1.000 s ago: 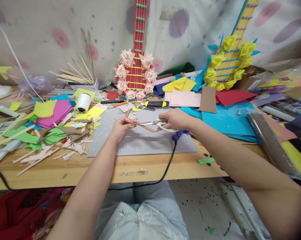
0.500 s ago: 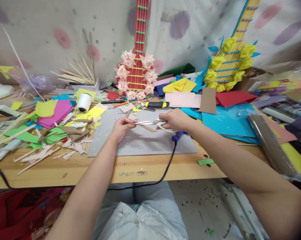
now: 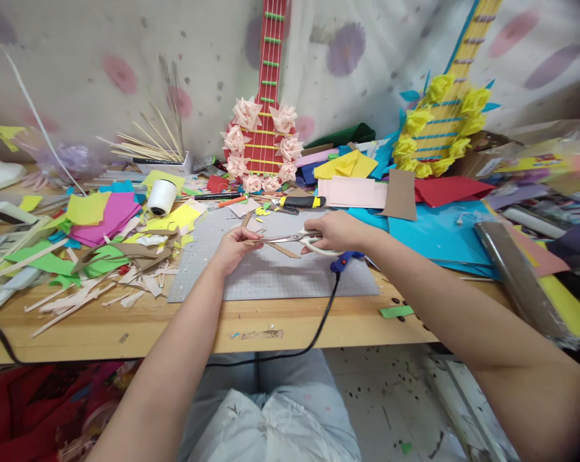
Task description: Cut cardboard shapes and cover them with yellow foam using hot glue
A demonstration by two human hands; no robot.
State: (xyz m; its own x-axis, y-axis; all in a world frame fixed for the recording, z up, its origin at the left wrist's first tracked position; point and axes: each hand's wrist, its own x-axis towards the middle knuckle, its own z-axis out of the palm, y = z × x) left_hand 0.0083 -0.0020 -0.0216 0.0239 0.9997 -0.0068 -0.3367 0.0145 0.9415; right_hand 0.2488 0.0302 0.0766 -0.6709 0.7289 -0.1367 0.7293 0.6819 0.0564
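My right hand (image 3: pixel 331 231) is closed round the white handles of a pair of scissors (image 3: pixel 290 238), whose metal blades point left. The blade tips reach the fingers of my left hand (image 3: pixel 235 249), which pinches a small brown strip (image 3: pixel 252 243); how much of it lies between the blades I cannot tell. Another brown strip (image 3: pixel 285 251) lies on the grey cutting mat (image 3: pixel 271 282) below the blades. Just right of the scissors, a blue glue gun (image 3: pixel 346 261) rests on the mat, its black cord running off the table's front edge.
Coloured scraps (image 3: pixel 107 218) cover the table's left side. A white roll (image 3: pixel 162 197) and a yellow-black cutter (image 3: pixel 303 201) lie beyond the mat. A red guitar model (image 3: pixel 261 151) and a yellow one (image 3: pixel 437 138) lean at the back. Blue sheets (image 3: pixel 444 234) are stacked right.
The scissor blades look closer together than before and have shifted slightly. Both hands keep nearly the same place, and the left still pinches the brown strip.
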